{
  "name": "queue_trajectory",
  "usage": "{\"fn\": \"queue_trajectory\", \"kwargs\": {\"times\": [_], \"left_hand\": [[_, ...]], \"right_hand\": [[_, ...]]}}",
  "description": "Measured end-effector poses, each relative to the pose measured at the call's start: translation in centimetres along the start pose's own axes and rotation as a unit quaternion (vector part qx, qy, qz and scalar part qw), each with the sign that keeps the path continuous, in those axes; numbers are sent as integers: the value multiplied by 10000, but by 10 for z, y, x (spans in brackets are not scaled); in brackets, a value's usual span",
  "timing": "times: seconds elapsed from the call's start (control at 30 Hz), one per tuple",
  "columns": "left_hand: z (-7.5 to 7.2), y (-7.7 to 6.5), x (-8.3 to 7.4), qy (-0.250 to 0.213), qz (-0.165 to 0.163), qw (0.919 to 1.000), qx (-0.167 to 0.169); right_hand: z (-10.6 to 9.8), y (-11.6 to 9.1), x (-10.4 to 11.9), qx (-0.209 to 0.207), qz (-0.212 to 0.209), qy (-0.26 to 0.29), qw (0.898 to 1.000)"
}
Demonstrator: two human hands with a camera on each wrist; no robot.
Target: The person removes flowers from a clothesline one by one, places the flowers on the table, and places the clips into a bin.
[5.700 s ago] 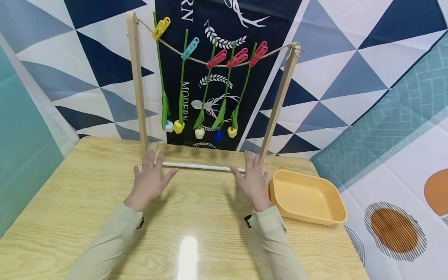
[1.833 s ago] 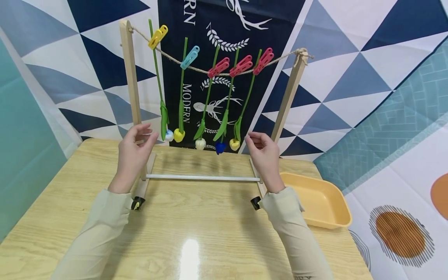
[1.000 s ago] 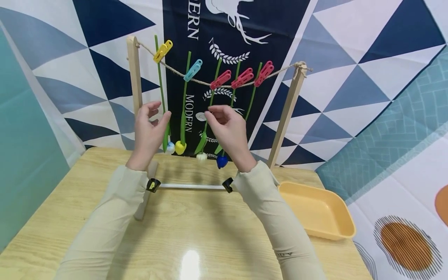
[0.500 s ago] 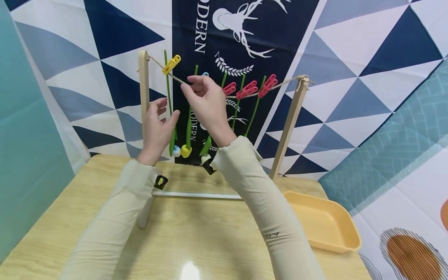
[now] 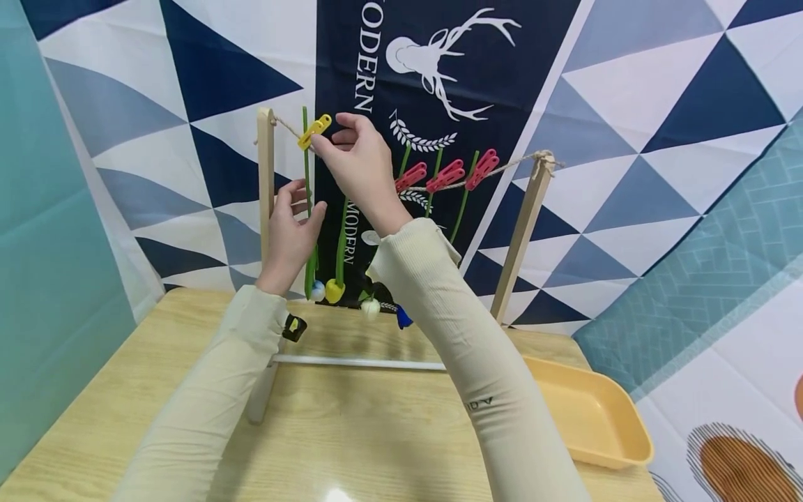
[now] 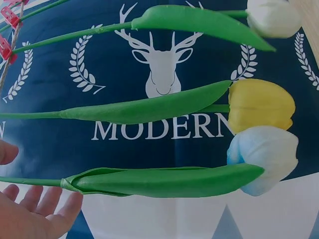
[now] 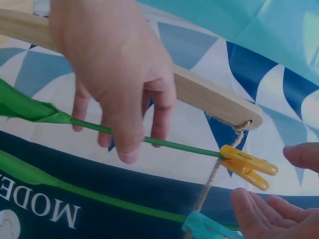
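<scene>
An artificial tulip with a pale blue-white head [image 6: 269, 159] hangs head down from a rope [image 7: 208, 186], held by a yellow clothespin [image 5: 316, 131]. My left hand [image 5: 291, 233] is round its green stem [image 7: 179, 146], thumb in front and fingers behind, with a gap between them in the left wrist view. My right hand [image 5: 364, 167] is at the yellow clothespin's handles, thumb and fingers spread on either side, apart from it in the right wrist view. Beside it hangs a yellow tulip [image 6: 261, 105] on a light-blue clothespin [image 7: 207, 226], which my right hand hides in the head view.
Wooden posts [image 5: 523, 237] carry the rope, joined low down by a white rod [image 5: 357, 362]. Red clothespins [image 5: 445, 176] hold more tulips, partly behind my right arm. A yellow-orange tray [image 5: 602, 411] stands at the right of the wooden table [image 5: 351, 432].
Both hands, first spread low by the posts, have risen. The right has crossed leftward to the yellow clothespin; the left has come up to the leftmost stem. The view has tilted up.
</scene>
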State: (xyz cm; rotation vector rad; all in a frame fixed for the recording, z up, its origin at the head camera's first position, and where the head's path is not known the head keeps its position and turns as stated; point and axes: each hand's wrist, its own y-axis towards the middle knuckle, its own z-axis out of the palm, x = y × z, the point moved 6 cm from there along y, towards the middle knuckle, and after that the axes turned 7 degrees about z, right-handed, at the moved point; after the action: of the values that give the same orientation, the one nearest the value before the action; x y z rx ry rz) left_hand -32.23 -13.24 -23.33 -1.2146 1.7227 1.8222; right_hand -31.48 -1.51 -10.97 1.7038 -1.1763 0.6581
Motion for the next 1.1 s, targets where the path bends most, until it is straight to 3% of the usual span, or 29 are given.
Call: {"fn": "queue_trajectory", "kwargs": {"times": [0.17,0.4,0.67,1.1], "left_hand": [[0,-1,5,-160,-116,9998,-6],[-1,-2,1,-147,16,9999,-27],[-4,0,-5,-227,131,9995,-151],[-6,6,-7,-938,127,9950,-327]], "right_hand": [[4,9,5,184,261,-480,9983],[8,20,9,565,599,-516,9953],[7,24,13,367,537,-506,9966],[9,30,14,418,793,-279,9956]]}}
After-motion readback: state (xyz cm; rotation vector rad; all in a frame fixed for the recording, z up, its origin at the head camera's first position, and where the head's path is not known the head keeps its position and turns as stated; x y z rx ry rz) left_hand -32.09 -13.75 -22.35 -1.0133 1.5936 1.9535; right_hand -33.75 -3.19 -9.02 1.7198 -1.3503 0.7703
